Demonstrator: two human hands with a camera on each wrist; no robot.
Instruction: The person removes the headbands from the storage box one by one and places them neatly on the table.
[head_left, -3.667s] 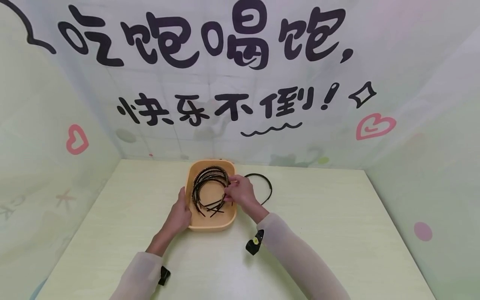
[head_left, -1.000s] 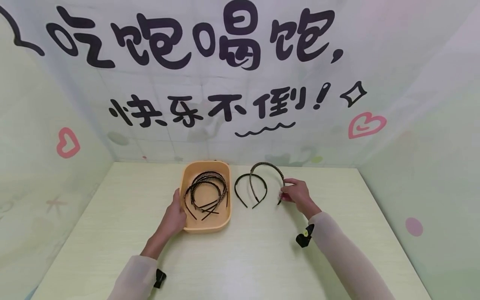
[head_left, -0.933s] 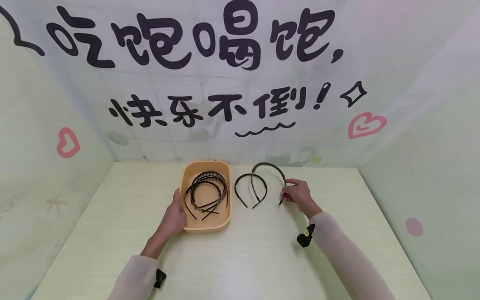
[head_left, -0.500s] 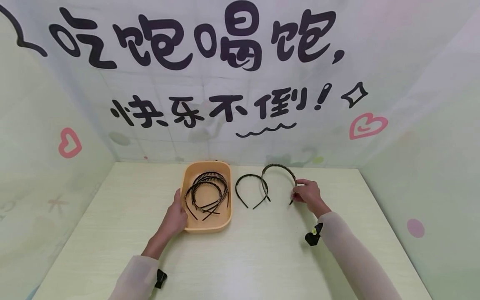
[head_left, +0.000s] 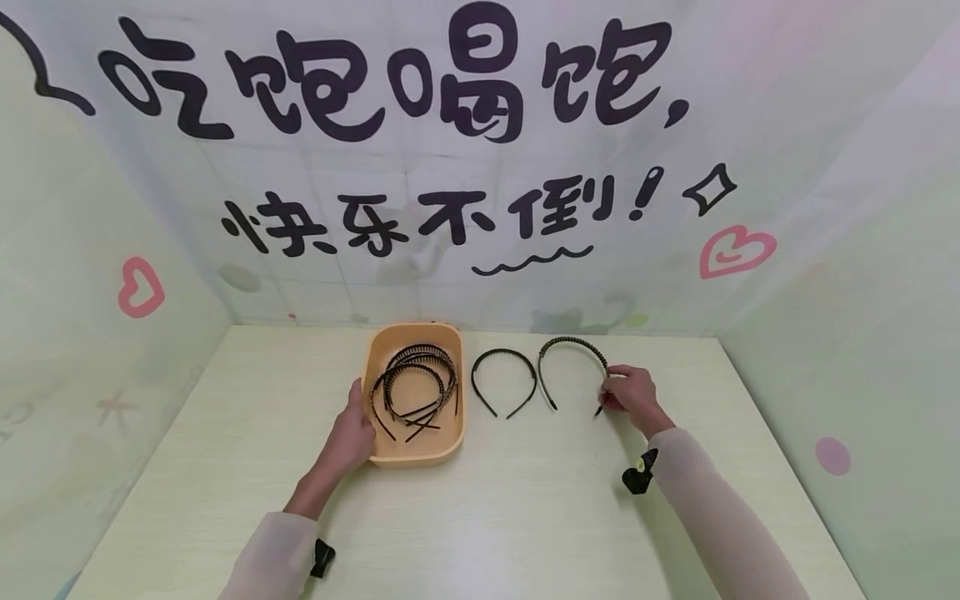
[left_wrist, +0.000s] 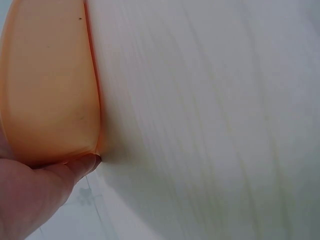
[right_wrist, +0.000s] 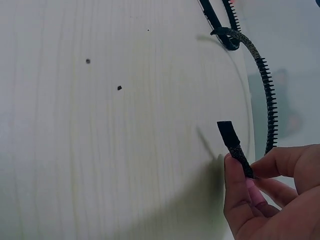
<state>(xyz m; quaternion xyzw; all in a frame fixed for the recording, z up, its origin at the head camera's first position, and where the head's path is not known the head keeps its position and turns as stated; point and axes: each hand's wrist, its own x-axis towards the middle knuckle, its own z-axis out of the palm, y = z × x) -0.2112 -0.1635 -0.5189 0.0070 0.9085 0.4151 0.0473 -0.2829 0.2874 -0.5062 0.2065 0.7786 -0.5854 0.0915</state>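
Smooth plastic-looking basket (left_wrist: 52, 85), rough-ridged plastic headband (right_wrist: 270, 105), wood-grained tabletop (head_left: 480, 517)

L sleeve (head_left: 272, 554) & R sleeve (head_left: 723, 512): long, plain, pale pinkish-beige. L hand (head_left: 350, 429) & R hand (head_left: 633, 395) bare. Sm. blk L wrist unit (head_left: 322, 558); blk R wrist unit (head_left: 636, 481) w/ sm. yellow-grn spot (head_left: 640, 464).

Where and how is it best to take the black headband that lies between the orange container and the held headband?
Probably pinch the headband by a thin end, coming from the near side: both ends point there, while its arch faces the wall.
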